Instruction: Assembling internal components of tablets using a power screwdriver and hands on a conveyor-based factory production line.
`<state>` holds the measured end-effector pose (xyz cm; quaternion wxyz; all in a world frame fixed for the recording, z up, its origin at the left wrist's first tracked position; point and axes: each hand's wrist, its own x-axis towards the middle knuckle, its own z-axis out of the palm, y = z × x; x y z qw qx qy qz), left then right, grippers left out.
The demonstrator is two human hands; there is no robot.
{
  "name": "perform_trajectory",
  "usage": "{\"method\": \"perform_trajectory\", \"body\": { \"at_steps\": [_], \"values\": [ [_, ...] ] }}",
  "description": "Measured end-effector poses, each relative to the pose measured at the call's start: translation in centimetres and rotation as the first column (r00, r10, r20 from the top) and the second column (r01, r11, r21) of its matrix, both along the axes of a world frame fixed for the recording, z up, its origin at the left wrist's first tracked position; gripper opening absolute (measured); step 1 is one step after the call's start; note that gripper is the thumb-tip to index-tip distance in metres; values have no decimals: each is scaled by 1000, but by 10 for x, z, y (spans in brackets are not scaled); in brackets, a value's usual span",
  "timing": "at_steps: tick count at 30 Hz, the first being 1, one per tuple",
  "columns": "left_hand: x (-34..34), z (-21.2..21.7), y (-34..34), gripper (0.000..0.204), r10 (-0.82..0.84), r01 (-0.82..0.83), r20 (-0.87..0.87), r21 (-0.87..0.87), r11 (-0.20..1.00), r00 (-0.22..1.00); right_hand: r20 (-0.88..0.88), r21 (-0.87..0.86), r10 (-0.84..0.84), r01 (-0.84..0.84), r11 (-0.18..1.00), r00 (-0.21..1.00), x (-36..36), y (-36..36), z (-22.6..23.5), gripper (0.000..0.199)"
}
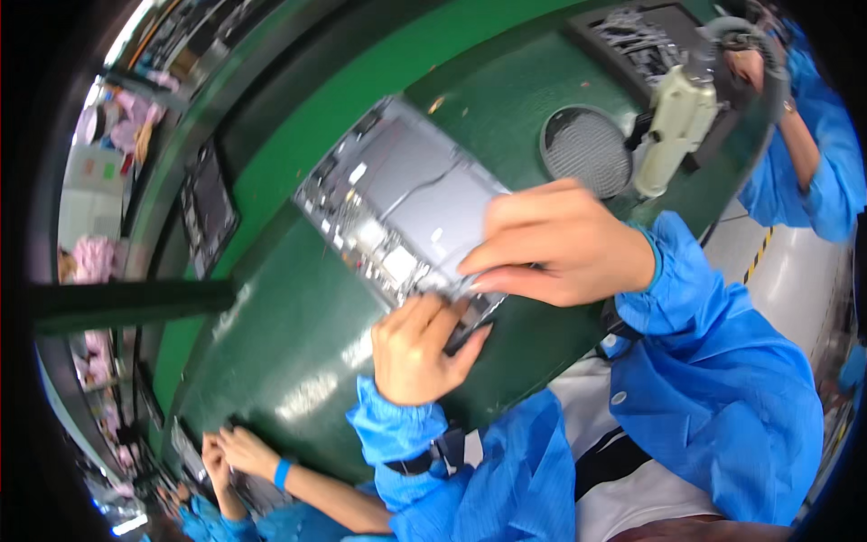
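Note:
An opened tablet housing [424,194] lies tilted on the green bench, its grey inner shell and circuit parts facing up. A dark cable runs across the shell, and white labels and a bright metal shield show along the left side. My left hand [417,350] is closed at the near corner of the tablet, thumb and fingers gripping its edge beside a small dark part. Reaching over from the right, my right hand [564,244] has thumb and index finger pinched together above the near right edge; what sits between them is blurred and hidden.
A round mesh-topped dish [587,152] stands right of the tablet, next to a cream-coloured tool [675,131]. Behind is a dark tray [632,45] of small parts. Another opened device [208,208] lies at far left. Co-workers' hands [239,454] show lower left, and a blue sleeve [813,167] at right.

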<state>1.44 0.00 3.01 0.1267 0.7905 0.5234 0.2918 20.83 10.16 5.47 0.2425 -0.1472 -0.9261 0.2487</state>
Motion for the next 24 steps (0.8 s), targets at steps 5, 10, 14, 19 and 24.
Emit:
{"method": "perform_trajectory", "body": {
  "at_steps": [5, 10, 14, 19, 24],
  "values": [
    [5, 9, -8, 30, -15, 17, -133, 19, 1000, 991, -825, 101, -382, 773, 626, 417, 65, 10, -19, 40],
    [10, -2, -2, 28, 20, -7, -163, 76, 997, 986, -538, -708, -729, 242, 663, 424, 91, 30, -20, 55],
    [14, -10, -1, 24, 18, -5, -123, 108, 994, 992, -408, -807, -783, 216, 549, 469, 95, 45, -4, 37],
    [9, -12, -2, 25, 13, 11, -138, 172, 985, 990, -561, -795, -741, 8, 606, 369, 58, 60, 33, 38],
    [11, -12, 1, 26, -12, 29, -118, 139, 990, 993, -573, -778, -732, 35, 627, 369, 49, 74, 5, 39]
  ]
}}
